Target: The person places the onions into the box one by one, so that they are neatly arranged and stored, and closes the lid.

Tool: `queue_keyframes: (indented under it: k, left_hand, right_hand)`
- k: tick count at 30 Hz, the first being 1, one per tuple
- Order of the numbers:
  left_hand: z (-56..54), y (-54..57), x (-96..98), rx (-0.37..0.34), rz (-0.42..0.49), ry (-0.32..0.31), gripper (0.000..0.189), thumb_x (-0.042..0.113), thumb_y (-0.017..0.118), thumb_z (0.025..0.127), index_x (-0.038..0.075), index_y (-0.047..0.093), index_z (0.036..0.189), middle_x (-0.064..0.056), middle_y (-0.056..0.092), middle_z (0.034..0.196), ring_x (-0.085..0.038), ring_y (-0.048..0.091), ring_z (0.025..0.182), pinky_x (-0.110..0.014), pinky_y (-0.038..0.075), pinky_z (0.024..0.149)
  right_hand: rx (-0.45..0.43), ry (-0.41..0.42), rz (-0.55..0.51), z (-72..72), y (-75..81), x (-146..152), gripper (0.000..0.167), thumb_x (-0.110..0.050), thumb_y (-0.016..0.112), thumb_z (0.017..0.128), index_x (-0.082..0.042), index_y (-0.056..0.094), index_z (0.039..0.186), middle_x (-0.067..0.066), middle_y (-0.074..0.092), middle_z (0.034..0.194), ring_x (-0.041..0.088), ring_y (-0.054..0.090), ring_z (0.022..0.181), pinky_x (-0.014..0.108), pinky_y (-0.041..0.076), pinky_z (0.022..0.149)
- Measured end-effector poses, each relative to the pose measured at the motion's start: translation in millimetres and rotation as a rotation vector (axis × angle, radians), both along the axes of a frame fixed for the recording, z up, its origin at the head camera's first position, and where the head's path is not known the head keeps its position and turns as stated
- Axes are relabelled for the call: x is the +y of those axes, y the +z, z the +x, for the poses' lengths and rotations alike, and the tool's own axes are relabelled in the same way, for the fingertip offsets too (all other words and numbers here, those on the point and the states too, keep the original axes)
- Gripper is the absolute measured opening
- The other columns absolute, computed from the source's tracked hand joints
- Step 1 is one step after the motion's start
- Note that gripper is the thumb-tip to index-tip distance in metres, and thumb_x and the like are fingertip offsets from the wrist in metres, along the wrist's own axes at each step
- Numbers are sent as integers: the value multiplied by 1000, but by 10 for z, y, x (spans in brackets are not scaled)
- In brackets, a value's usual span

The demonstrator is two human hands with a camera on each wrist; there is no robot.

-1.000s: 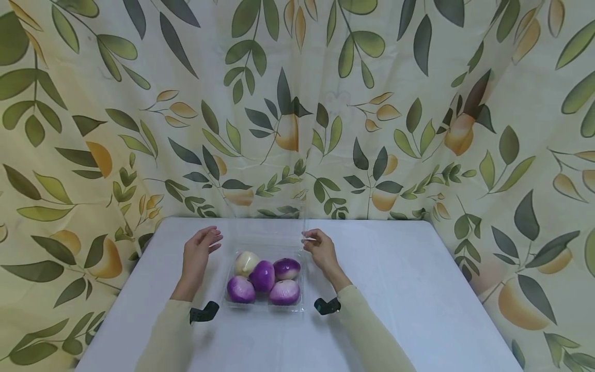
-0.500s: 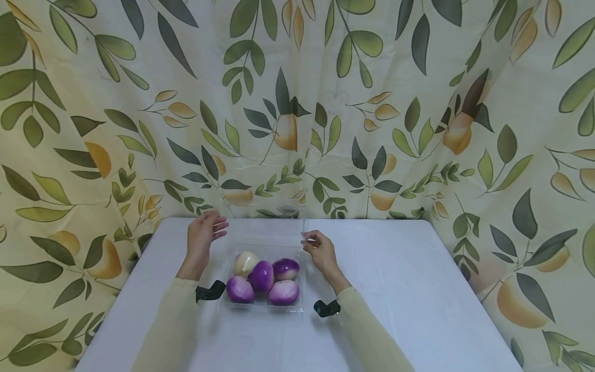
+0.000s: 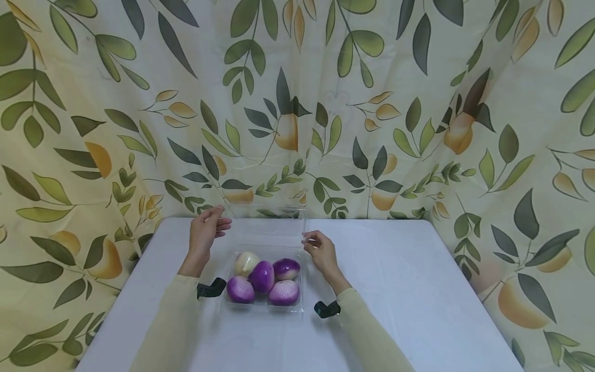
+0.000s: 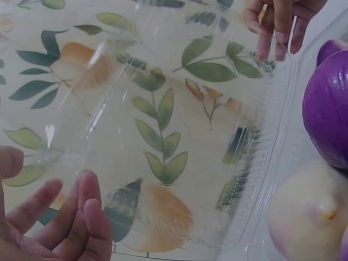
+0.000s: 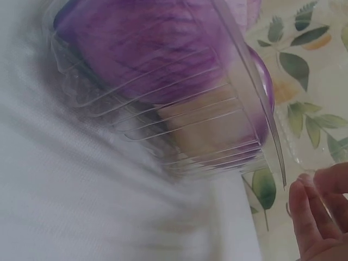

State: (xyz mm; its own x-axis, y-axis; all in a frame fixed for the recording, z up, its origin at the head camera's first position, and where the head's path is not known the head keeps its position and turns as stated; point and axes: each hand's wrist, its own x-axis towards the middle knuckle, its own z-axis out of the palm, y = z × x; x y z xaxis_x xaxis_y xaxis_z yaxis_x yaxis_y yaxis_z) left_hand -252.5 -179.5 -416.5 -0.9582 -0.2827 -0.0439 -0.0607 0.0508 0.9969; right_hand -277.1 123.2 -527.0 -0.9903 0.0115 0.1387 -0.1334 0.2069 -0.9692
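Note:
A clear plastic clamshell container [image 3: 265, 308] stands on the table with its hinged lid [image 3: 267, 226] raised at the back. Several peeled onions lie in its base: purple ones, such as the middle onion [image 3: 262, 276], and a pale one [image 3: 246, 264] at back left. My left hand [image 3: 202, 235] is at the lid's left edge, fingers loosely bent; in the left wrist view its fingers [image 4: 89, 187] stand apart from the thumb. My right hand [image 3: 323, 254] pinches the lid's right edge low down, and the right wrist view shows thumb and fingertips [image 5: 299, 190] together there.
A white-covered table [image 3: 395, 289] spreads around the container. Behind it hangs a leaf-patterned curtain [image 3: 325, 129], visible through the clear lid. Black wrist devices, such as the left device [image 3: 211, 288], sit beside the container's sides.
My left hand has moved up and slightly right along the lid's left side, mostly in the first half second. My right hand, the lid and the onions stay nearly still.

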Motion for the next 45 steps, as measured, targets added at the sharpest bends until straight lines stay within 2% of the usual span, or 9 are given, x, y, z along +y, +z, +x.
queue_keyframes:
  k: [4,12,18,22,24,29,34,41,45]
  left_hand:
    - [9,-7,2,11,22,-6,48,49,55,97,6,62,117,6,74,76,-11,73,73,-22,57,66]
    - [52,-48,-1,8,23,15,36,44,54,99,8,62,100,7,72,70,-8,71,66,-24,58,65]
    - [83,-77,-9,6,26,6,43,40,54,99,-2,61,107,6,73,70,-9,71,66,-23,57,64]
    - [115,-70,-13,7,34,-4,47,38,54,99,-7,59,114,8,72,68,-8,71,65,-22,57,63]
    - [131,-72,-18,12,39,-4,46,38,55,99,-6,59,114,10,72,67,-7,71,65,-21,57,63]
    - [171,-89,-24,28,38,1,42,35,54,100,-4,61,113,10,72,69,-6,71,65,-21,57,63]
    - [212,-96,-14,29,33,5,37,31,54,100,-3,62,112,8,73,71,-8,71,67,-22,57,65]
    - [303,-129,-13,35,41,-1,32,31,54,100,-1,62,105,6,73,74,-9,71,69,-23,57,66]
    - [366,-161,-16,42,58,-5,32,29,55,100,-3,61,104,4,74,75,-10,71,70,-24,57,67]
  right_hand:
    - [-1,2,3,14,-9,2,15,7,65,85,0,63,98,17,68,121,31,69,104,30,57,85]
    - [35,-24,43,106,66,1,21,-8,68,88,-2,66,108,17,69,115,32,66,110,39,53,95]
    - [118,-107,91,220,233,18,24,-10,64,89,-7,67,112,10,65,122,27,60,116,44,52,95]
    - [167,-138,63,375,410,41,21,-20,61,95,-9,68,111,7,65,116,18,59,107,35,51,89]
    - [170,-125,44,500,579,37,22,-20,60,97,-6,68,112,9,66,109,10,59,96,27,51,83]
    - [168,-38,-38,601,714,40,24,-15,58,99,-5,66,119,18,68,95,8,61,76,25,54,71]
    - [178,50,-85,634,738,35,30,-17,56,100,-5,61,127,21,68,95,17,64,78,26,54,70]
    - [117,23,-129,708,866,17,31,-13,55,100,-5,51,129,24,67,96,29,65,81,29,54,70]
    - [90,56,-95,776,996,-10,35,-10,52,101,-3,52,135,26,67,97,30,65,82,33,55,73]
